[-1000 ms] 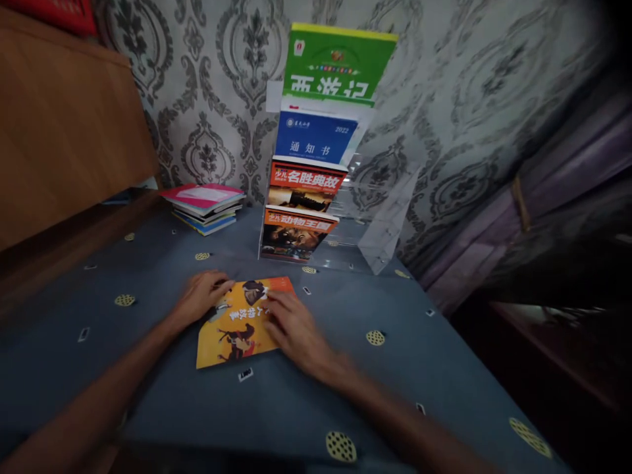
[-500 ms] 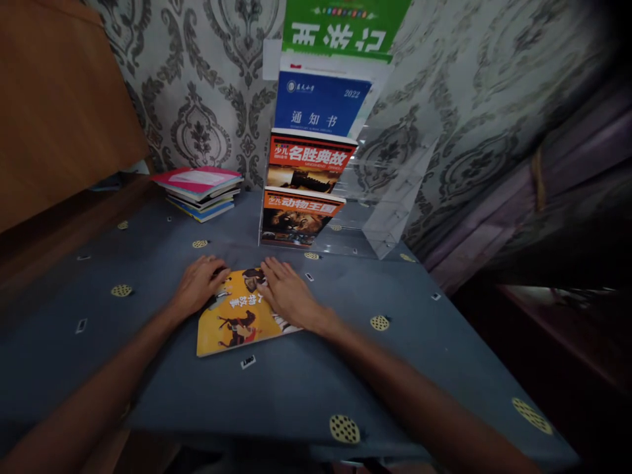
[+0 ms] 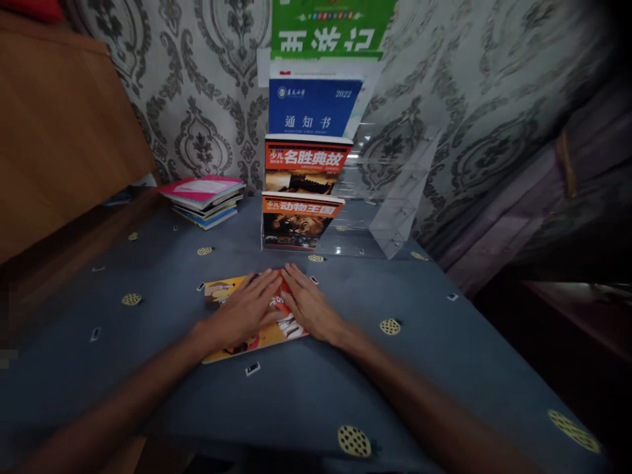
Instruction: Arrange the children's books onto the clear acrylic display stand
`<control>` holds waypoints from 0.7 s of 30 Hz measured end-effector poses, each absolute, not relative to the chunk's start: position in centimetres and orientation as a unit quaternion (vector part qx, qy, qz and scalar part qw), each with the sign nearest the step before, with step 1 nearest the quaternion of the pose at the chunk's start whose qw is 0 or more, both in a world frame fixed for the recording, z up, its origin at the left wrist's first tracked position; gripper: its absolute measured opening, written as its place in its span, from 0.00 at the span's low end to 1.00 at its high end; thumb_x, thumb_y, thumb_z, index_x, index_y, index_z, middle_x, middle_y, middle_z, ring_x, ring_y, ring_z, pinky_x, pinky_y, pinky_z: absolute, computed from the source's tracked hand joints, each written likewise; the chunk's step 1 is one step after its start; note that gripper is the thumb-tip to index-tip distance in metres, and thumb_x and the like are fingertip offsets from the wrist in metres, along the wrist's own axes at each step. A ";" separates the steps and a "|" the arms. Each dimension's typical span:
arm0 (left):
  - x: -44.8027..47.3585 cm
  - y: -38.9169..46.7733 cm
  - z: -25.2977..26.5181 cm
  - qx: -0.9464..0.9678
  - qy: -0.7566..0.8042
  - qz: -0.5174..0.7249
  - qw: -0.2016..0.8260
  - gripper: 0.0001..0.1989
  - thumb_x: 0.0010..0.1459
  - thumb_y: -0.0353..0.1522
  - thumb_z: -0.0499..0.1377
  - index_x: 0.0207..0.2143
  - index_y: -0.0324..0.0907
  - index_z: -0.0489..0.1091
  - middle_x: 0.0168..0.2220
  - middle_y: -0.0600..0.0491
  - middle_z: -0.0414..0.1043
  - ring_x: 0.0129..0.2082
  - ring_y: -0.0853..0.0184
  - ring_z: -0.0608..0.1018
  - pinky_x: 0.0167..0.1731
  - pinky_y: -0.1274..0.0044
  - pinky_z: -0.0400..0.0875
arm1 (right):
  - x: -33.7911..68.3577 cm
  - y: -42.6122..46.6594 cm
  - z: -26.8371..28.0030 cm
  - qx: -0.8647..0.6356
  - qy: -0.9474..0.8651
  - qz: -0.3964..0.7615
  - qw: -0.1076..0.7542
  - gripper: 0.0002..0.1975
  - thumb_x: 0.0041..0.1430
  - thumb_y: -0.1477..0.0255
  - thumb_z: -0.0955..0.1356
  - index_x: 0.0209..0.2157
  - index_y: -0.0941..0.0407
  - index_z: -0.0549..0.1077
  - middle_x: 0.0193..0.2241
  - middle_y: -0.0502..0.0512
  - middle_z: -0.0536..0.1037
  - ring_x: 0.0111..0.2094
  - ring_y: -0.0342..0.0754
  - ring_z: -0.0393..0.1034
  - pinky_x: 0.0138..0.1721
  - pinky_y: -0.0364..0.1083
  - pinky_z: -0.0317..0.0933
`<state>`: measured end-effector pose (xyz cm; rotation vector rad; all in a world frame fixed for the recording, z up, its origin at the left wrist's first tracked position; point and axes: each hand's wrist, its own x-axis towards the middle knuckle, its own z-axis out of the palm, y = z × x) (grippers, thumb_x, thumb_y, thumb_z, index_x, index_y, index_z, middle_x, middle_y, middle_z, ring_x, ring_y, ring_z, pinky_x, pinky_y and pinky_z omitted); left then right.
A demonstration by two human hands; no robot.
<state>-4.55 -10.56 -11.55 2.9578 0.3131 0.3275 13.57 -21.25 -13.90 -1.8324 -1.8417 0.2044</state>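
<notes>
A booklet (image 3: 222,289) with a yellow, orange and red illustrated cover lies flat on the table, partly hidden under both hands. My left hand (image 3: 247,309) rests across the middle of its cover, fingers stretched toward the far right. My right hand (image 3: 311,303) lies flat on the booklet's right part, fingers pointing away from me. The fingertips of the two hands nearly meet near the far edge. Neither hand grips anything.
Behind the hands stands a clear acrylic rack (image 3: 399,217) with tiers of books, among them a lion-cover book (image 3: 299,220) and a blue booklet (image 3: 313,105). A stack of books (image 3: 202,191) sits at the back left. The tablecloth (image 3: 162,368) is blue-grey with pineapple prints.
My left hand has slid right, from the booklet's left far edge onto the middle of its cover. My right hand has moved slightly right, showing more red cover. The view has shifted a little.
</notes>
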 end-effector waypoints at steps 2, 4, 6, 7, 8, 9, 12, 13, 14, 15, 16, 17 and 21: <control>-3.9 -11.1 -11.6 0.989 0.085 0.086 0.082 0.38 0.69 0.53 0.40 0.70 0.37 0.48 0.71 0.38 0.50 0.72 0.57 0.52 0.68 0.60 0.47 | 13.7 -21.2 -14.1 -0.676 -0.682 0.068 0.271 0.29 0.70 0.66 0.57 0.69 0.62 0.56 0.69 0.68 0.56 0.71 0.57 0.47 0.68 0.62 0.50; -3.8 -11.1 -11.4 0.991 0.086 0.066 0.084 0.40 0.68 0.54 0.39 0.70 0.35 0.48 0.72 0.38 0.48 0.72 0.58 0.51 0.69 0.61 0.44 | 13.7 -21.1 -14.2 -0.677 -0.680 0.065 0.274 0.29 0.70 0.67 0.57 0.69 0.62 0.57 0.69 0.68 0.57 0.71 0.58 0.48 0.68 0.62 0.51; -4.1 -10.5 -11.0 0.990 0.093 0.051 0.088 0.40 0.68 0.54 0.39 0.70 0.36 0.48 0.72 0.39 0.48 0.72 0.58 0.50 0.69 0.61 0.42 | 13.7 -21.1 -14.1 -0.679 -0.680 0.066 0.269 0.29 0.70 0.66 0.57 0.68 0.65 0.58 0.69 0.70 0.57 0.70 0.58 0.49 0.68 0.62 0.51; -4.3 -10.0 -10.9 0.990 0.099 0.045 0.092 0.39 0.68 0.54 0.39 0.70 0.37 0.48 0.72 0.40 0.48 0.73 0.59 0.50 0.69 0.61 0.42 | 13.7 -21.1 -14.0 -0.681 -0.680 0.067 0.264 0.29 0.70 0.66 0.57 0.67 0.66 0.59 0.68 0.70 0.57 0.70 0.59 0.49 0.68 0.62 0.51; -4.6 -9.5 -10.8 0.989 0.107 0.042 0.096 0.38 0.68 0.54 0.39 0.70 0.39 0.48 0.72 0.41 0.47 0.73 0.59 0.50 0.69 0.61 0.42 | 13.6 -21.1 -13.9 -0.683 -0.679 0.068 0.260 0.29 0.69 0.66 0.57 0.67 0.66 0.59 0.68 0.71 0.57 0.70 0.59 0.49 0.68 0.62 0.50; -5.0 -9.0 -10.7 0.987 0.118 0.040 0.101 0.37 0.69 0.54 0.40 0.71 0.40 0.48 0.72 0.41 0.47 0.72 0.59 0.50 0.68 0.60 0.43 | 13.6 -21.1 -13.7 -0.685 -0.679 0.069 0.256 0.29 0.69 0.66 0.58 0.67 0.66 0.60 0.68 0.71 0.57 0.70 0.59 0.49 0.68 0.62 0.50; -6.2 -7.5 -10.3 0.978 0.167 0.030 0.121 0.35 0.69 0.51 0.42 0.70 0.41 0.49 0.72 0.43 0.50 0.72 0.58 0.52 0.68 0.61 0.47 | 13.3 -21.3 -13.1 -0.698 -0.672 0.072 0.238 0.29 0.69 0.67 0.58 0.67 0.66 0.60 0.68 0.71 0.57 0.70 0.59 0.49 0.68 0.62 0.50; -6.6 -7.1 -10.2 0.974 0.185 0.028 0.128 0.34 0.70 0.51 0.42 0.70 0.41 0.51 0.71 0.42 0.52 0.72 0.58 0.54 0.67 0.61 0.49 | 13.1 -21.4 -12.9 -0.703 -0.669 0.075 0.229 0.29 0.69 0.67 0.58 0.67 0.66 0.60 0.68 0.70 0.57 0.70 0.59 0.49 0.68 0.62 0.50; -7.1 -6.8 -10.1 0.970 0.200 0.030 0.135 0.33 0.70 0.50 0.43 0.69 0.41 0.53 0.70 0.42 0.54 0.71 0.57 0.56 0.67 0.61 0.51 | 13.0 -21.5 -12.6 -0.709 -0.666 0.079 0.219 0.29 0.69 0.67 0.58 0.66 0.66 0.60 0.69 0.70 0.56 0.70 0.60 0.49 0.68 0.62 0.51; -7.5 -6.5 -10.1 0.967 0.211 0.037 0.141 0.32 0.70 0.49 0.44 0.68 0.41 0.55 0.70 0.42 0.56 0.70 0.57 0.58 0.66 0.62 0.52 | 12.8 -21.6 -12.2 -0.714 -0.663 0.082 0.210 0.28 0.69 0.67 0.59 0.66 0.66 0.61 0.69 0.70 0.56 0.70 0.60 0.50 0.68 0.62 0.51; -7.9 -6.4 -10.1 0.963 0.219 0.049 0.145 0.31 0.70 0.48 0.44 0.67 0.41 0.57 0.69 0.42 0.58 0.69 0.56 0.61 0.66 0.62 0.54 | 12.7 -21.8 -11.8 -0.718 -0.661 0.086 0.203 0.28 0.70 0.66 0.59 0.66 0.65 0.61 0.69 0.70 0.56 0.69 0.61 0.52 0.67 0.62 0.51; -8.2 -6.3 -10.1 0.960 0.226 0.065 0.150 0.29 0.70 0.47 0.44 0.66 0.42 0.59 0.68 0.43 0.60 0.67 0.56 0.63 0.65 0.62 0.56 | 12.6 -22.1 -11.4 -0.719 -0.661 0.092 0.194 0.29 0.70 0.65 0.60 0.67 0.64 0.61 0.69 0.70 0.56 0.69 0.62 0.53 0.67 0.63 0.51; -9.1 -6.3 -10.6 0.944 0.248 0.135 0.172 0.23 0.69 0.42 0.45 0.57 0.40 0.68 0.56 0.44 0.73 0.56 0.57 0.73 0.60 0.62 0.63 | 13.0 -23.1 -9.6 -0.686 -0.696 0.147 0.155 0.41 0.63 0.50 0.67 0.68 0.60 0.58 0.70 0.71 0.50 0.70 0.68 0.46 0.67 0.68 0.46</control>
